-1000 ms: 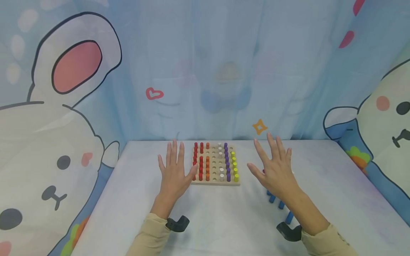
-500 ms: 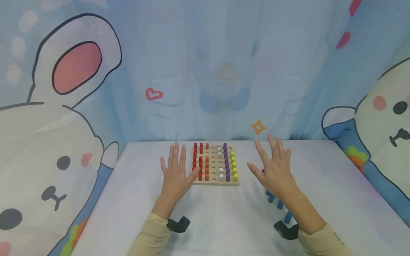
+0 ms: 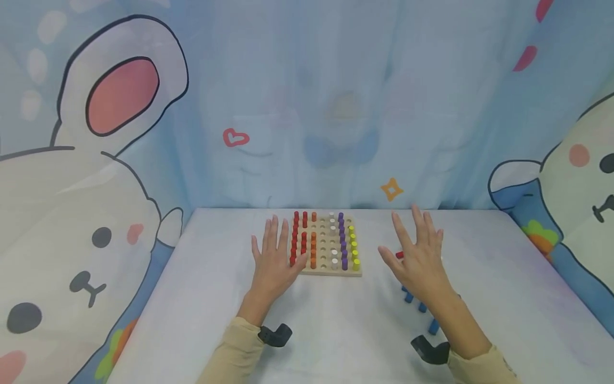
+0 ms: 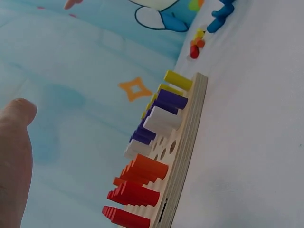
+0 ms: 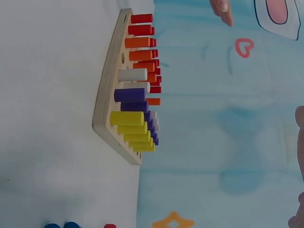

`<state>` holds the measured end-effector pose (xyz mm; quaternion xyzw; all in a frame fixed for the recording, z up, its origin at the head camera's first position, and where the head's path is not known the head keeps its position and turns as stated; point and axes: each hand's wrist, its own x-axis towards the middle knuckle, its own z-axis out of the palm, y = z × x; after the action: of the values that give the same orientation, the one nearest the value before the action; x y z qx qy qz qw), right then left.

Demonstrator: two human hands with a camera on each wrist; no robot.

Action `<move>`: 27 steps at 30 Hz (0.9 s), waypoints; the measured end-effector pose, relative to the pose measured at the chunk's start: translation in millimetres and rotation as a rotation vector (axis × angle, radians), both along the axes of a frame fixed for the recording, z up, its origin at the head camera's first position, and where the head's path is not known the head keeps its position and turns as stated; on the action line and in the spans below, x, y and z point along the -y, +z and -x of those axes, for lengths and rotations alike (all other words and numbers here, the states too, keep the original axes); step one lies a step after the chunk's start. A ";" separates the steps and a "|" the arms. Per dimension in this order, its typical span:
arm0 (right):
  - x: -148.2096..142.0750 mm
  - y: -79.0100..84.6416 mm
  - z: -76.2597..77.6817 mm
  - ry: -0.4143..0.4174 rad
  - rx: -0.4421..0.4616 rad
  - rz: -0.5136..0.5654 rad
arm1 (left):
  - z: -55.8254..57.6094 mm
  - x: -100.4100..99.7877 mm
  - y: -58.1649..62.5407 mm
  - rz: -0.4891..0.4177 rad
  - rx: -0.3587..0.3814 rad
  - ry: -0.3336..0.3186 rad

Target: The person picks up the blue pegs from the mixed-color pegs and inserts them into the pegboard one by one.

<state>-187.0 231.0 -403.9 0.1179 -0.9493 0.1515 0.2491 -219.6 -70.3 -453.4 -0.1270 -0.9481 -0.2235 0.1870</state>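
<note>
A wooden pegboard (image 3: 331, 273) lies toward the back of the table. Upright in it stand columns of red pegs (image 3: 304, 237), orange pegs (image 3: 313, 246), white pegs (image 3: 334, 264), purple pegs (image 3: 344, 254) and yellow pegs (image 3: 355, 255), with some bare holes among them. My left hand (image 3: 271, 273) is raised at the board's left side, fingers extended, its thumb overlapping the red pegs in the head view. To the right of the board, my right hand (image 3: 422, 269) hovers with fingers spread. Neither holds anything.
Loose blue pegs (image 3: 434, 326) lie below and partly behind the right hand. A loose red peg (image 3: 400, 255) shows beside its thumb. The left wrist view shows loose orange pegs (image 4: 200, 43) past the board. A printed curtain (image 3: 336, 176) hangs behind the table.
My left hand has drifted slightly right. The right hand has shifted a little, showing more of the loose red peg by its thumb. The head view has moved slightly; the pegs in the board look unchanged.
</note>
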 end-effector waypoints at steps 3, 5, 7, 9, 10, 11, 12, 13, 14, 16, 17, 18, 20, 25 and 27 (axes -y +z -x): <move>-1.8 -4.4 0.7 -0.001 0.004 0.005 | 2.2 -4.3 -5.2 -0.012 0.023 -0.003; -2.8 -6.8 1.0 -0.011 0.014 0.005 | 3.6 -6.7 -8.3 -0.025 0.049 -0.007; -3.8 -8.8 1.0 -0.028 0.028 0.004 | 4.9 -8.8 -10.6 -0.034 0.074 -0.014; -5.2 -10.6 1.0 -0.043 0.039 0.005 | 6.0 -10.2 -12.5 -0.036 0.088 -0.019; -5.9 -11.3 0.7 -0.050 0.043 0.007 | 6.3 -10.4 -13.1 -0.036 0.093 -0.020; -6.7 -12.1 0.6 -0.054 0.043 0.009 | 6.5 -10.6 -13.7 -0.036 0.097 -0.020; -7.6 -12.9 0.5 -0.057 0.044 0.013 | 6.9 -10.6 -14.5 -0.036 0.101 -0.020; -8.6 -13.5 0.5 -0.058 0.042 0.019 | 7.2 -10.4 -15.2 -0.036 0.107 -0.020; -9.6 -14.1 0.3 -0.058 0.040 0.025 | 7.6 -10.0 -16.2 -0.039 0.110 -0.021; -11.4 -15.1 0.4 -0.059 0.033 0.035 | 8.8 -9.1 -18.6 -0.039 0.127 -0.021; -12.1 -15.6 0.6 -0.059 0.030 0.041 | 9.5 -8.4 -19.9 -0.040 0.132 -0.022; -12.6 -15.9 0.9 -0.058 0.029 0.047 | 10.5 -7.6 -21.4 -0.039 0.133 -0.021; -13.0 -16.2 1.7 -0.055 0.029 0.057 | 12.5 -5.6 -24.7 -0.037 0.133 -0.016; -12.1 -17.1 3.8 -0.052 0.041 0.073 | 17.7 -1.1 -33.6 0.006 0.154 -0.008; -12.1 -18.1 4.4 -0.053 0.047 0.077 | 19.4 0.5 -37.4 0.020 0.173 -0.010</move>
<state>-191.3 243.1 -422.0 0.0793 -0.9511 0.1839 0.2350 -239.0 -70.8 -490.9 -0.1140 -0.9623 -0.2249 0.1020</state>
